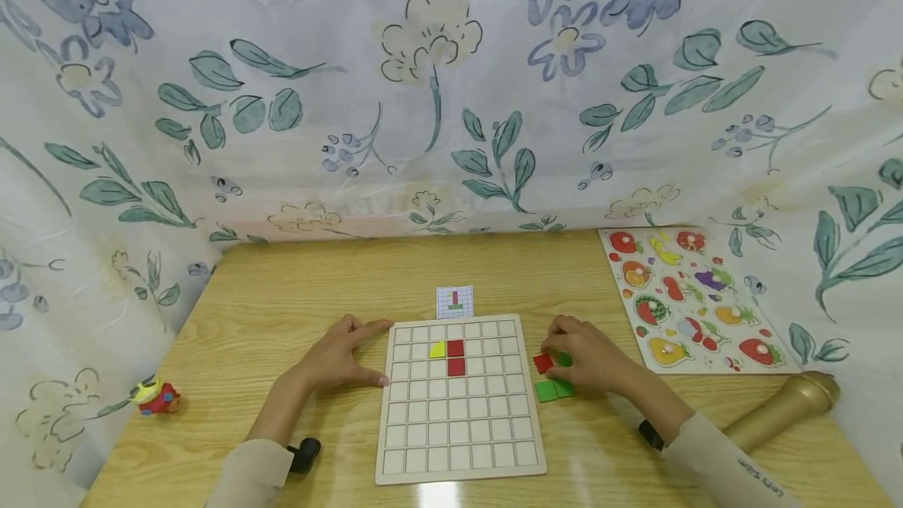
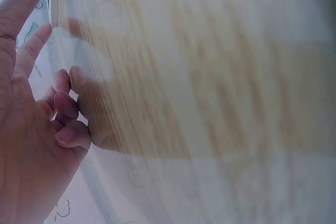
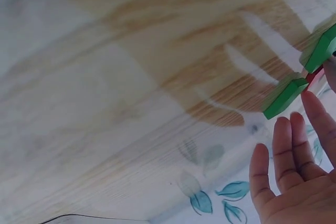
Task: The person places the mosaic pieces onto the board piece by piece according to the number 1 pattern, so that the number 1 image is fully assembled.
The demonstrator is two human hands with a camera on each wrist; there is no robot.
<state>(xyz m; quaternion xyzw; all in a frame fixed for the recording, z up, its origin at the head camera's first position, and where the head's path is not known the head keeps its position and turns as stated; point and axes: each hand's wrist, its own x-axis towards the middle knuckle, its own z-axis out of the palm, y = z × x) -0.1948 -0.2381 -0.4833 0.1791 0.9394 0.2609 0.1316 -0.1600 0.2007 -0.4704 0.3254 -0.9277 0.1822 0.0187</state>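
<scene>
Your left hand (image 1: 342,357) rests on the wooden tabletop (image 1: 282,296) against the left edge of the pale wooden grid board (image 1: 458,402), fingers relaxed and holding nothing; the left wrist view shows them loosely bent against the wood. Keep it there so the board does not slide.

Your right hand (image 1: 589,355) is over the small pile of loose tiles just right of the board, its fingers curved down onto the small red square tile (image 1: 542,363), with a green tile (image 1: 564,359) showing just beside it under the fingers. Two more flat green tiles (image 1: 554,390) lie on the tabletop near your palm; the right wrist view shows green pieces (image 3: 286,95) beside your extended fingers. Whether the red tile is actually pinched or only touched, I cannot tell.

On the board, a yellow tile (image 1: 437,350) sits beside two red tiles (image 1: 455,357) stacked in one column. The small printed pattern card (image 1: 455,301) lies flat just beyond the board's far edge.

To do this well, take one tile only, gripping it by its edges so the neighbouring green one is not dragged along. Check the card for colour and cell before lifting. Lower the tile flat and square into its cell, without nudging the placed pieces.
</scene>
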